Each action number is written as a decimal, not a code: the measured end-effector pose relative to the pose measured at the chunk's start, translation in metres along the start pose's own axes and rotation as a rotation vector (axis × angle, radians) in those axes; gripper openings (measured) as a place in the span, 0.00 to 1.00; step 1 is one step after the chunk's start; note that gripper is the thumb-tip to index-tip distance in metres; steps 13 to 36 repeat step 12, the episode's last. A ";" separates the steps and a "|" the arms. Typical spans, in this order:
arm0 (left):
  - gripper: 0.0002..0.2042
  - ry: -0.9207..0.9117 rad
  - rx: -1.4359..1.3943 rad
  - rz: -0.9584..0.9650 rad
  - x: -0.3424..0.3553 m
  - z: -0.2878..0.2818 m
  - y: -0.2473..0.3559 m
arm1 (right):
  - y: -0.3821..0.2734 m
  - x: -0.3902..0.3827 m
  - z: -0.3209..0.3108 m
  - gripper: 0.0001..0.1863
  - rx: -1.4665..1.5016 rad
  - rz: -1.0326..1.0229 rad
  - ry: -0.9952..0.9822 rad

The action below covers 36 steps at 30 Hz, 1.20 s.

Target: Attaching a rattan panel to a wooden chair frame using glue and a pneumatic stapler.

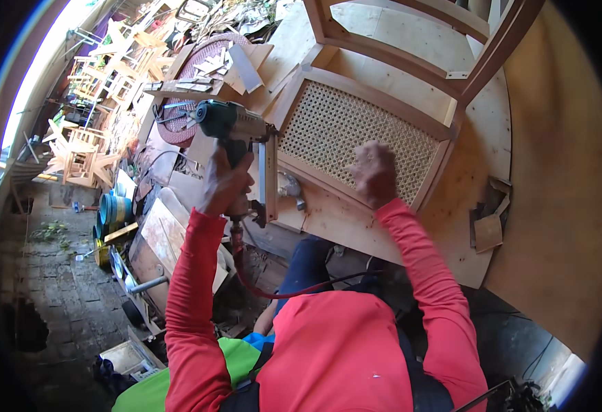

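My left hand (225, 182) is wrapped round the handle of a green and silver pneumatic nail gun (244, 123). The gun is held up beside the left edge of a wooden chair frame, and a red air hose (240, 264) runs down from it. A woven cane panel (345, 130) fills the chair's seat frame (328, 184), which lies on the bench. Over the near right part of the cane, my right hand (375, 172) is closed and slightly blurred. Whether it touches the cane or has something small in its fingers, I cannot tell.
The chair's backrest (397, 55) rises at the far side of the wooden bench top (356, 230). Wood offcuts (490, 223) lie at the right, more scraps (208, 69) at the far left. Blue buckets (113, 208) and stacked wooden frames (84, 154) stand on the left floor.
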<state>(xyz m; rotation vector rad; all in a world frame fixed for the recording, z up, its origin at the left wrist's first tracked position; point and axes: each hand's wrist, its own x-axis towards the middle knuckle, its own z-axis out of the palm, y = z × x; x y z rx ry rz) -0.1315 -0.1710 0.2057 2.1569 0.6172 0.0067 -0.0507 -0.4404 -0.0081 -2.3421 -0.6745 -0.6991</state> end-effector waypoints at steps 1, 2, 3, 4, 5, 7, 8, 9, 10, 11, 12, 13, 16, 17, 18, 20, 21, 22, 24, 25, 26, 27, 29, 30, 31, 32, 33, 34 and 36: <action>0.23 -0.001 -0.003 -0.009 -0.012 -0.001 -0.003 | -0.026 -0.010 0.009 0.29 0.017 -0.020 -0.097; 0.23 -0.009 0.003 0.022 -0.022 -0.002 -0.004 | -0.043 -0.019 0.019 0.30 0.013 -0.003 -0.117; 0.23 -0.013 0.011 0.054 -0.030 -0.004 -0.006 | -0.055 -0.025 0.030 0.31 0.011 0.013 -0.135; 0.25 -0.029 0.002 0.029 -0.035 -0.002 -0.010 | -0.059 -0.028 0.039 0.31 0.005 0.017 -0.137; 0.25 -0.033 0.001 0.029 -0.039 0.000 -0.013 | -0.062 -0.030 0.048 0.30 0.019 0.015 -0.152; 0.26 -0.052 -0.025 0.036 -0.048 -0.001 -0.017 | -0.064 -0.034 0.058 0.29 0.036 0.012 -0.169; 0.28 -0.080 -0.067 0.025 -0.048 -0.001 -0.023 | -0.064 -0.035 0.061 0.28 0.005 -0.009 -0.192; 0.28 -0.080 -0.066 0.023 -0.050 -0.001 -0.024 | -0.065 -0.036 0.064 0.28 -0.027 -0.029 -0.214; 0.29 -0.092 -0.024 0.029 -0.053 0.000 -0.025 | -0.068 -0.036 0.066 0.25 -0.049 -0.009 -0.225; 0.30 -0.106 0.019 0.036 -0.056 0.003 -0.026 | -0.069 -0.036 0.067 0.25 -0.049 -0.009 -0.227; 0.30 -0.106 0.019 0.035 -0.057 0.002 -0.027 | -0.070 -0.035 0.068 0.25 -0.025 -0.011 -0.247; 0.30 -0.106 0.019 0.035 -0.057 0.002 -0.027 | -0.070 -0.035 0.068 0.25 -0.025 -0.011 -0.247; 0.30 -0.106 0.019 0.035 -0.057 0.002 -0.027 | -0.070 -0.035 0.068 0.25 -0.025 -0.011 -0.247; 0.30 -0.106 0.019 0.035 -0.057 0.002 -0.027 | -0.070 -0.035 0.068 0.25 -0.025 -0.011 -0.247; 0.30 -0.106 0.019 0.035 -0.057 0.002 -0.027 | -0.070 -0.035 0.068 0.25 -0.025 -0.011 -0.247; 0.30 -0.106 0.019 0.035 -0.057 0.002 -0.027 | -0.070 -0.035 0.068 0.25 -0.025 -0.011 -0.247; 0.30 -0.106 0.019 0.035 -0.057 0.002 -0.027 | -0.070 -0.035 0.068 0.25 -0.025 -0.011 -0.247; 0.30 -0.106 0.019 0.035 -0.057 0.002 -0.027 | -0.070 -0.035 0.068 0.25 -0.025 -0.011 -0.247; 0.30 -0.106 0.019 0.035 -0.057 0.002 -0.027 | -0.070 -0.035 0.068 0.25 -0.025 -0.011 -0.247; 0.30 -0.106 0.019 0.035 -0.057 0.002 -0.027 | -0.070 -0.035 0.068 0.25 -0.025 -0.011 -0.247; 0.30 -0.106 0.019 0.035 -0.057 0.002 -0.027 | -0.070 -0.035 0.068 0.25 -0.025 -0.011 -0.247; 0.30 -0.106 0.019 0.035 -0.057 0.002 -0.027 | -0.070 -0.035 0.068 0.25 -0.025 -0.011 -0.247; 0.30 -0.106 0.019 0.035 -0.057 0.002 -0.027 | -0.070 -0.035 0.068 0.25 -0.025 -0.011 -0.247; 0.30 -0.106 0.019 0.035 -0.057 0.002 -0.027 | -0.070 -0.035 0.068 0.25 -0.025 -0.011 -0.247; 0.30 -0.106 0.019 0.035 -0.057 0.002 -0.027 | -0.070 -0.035 0.068 0.25 -0.025 -0.011 -0.247; 0.30 -0.106 0.019 0.035 -0.057 0.002 -0.027 | -0.070 -0.035 0.068 0.25 -0.025 -0.011 -0.247; 0.30 -0.106 0.019 0.035 -0.057 0.002 -0.027 | -0.070 -0.035 0.068 0.25 -0.025 -0.011 -0.247; 0.30 -0.106 0.019 0.035 -0.057 0.002 -0.027 | -0.070 -0.035 0.068 0.25 -0.025 -0.011 -0.247; 0.30 -0.106 0.019 0.035 -0.057 0.002 -0.027 | -0.070 -0.035 0.068 0.25 -0.025 -0.011 -0.247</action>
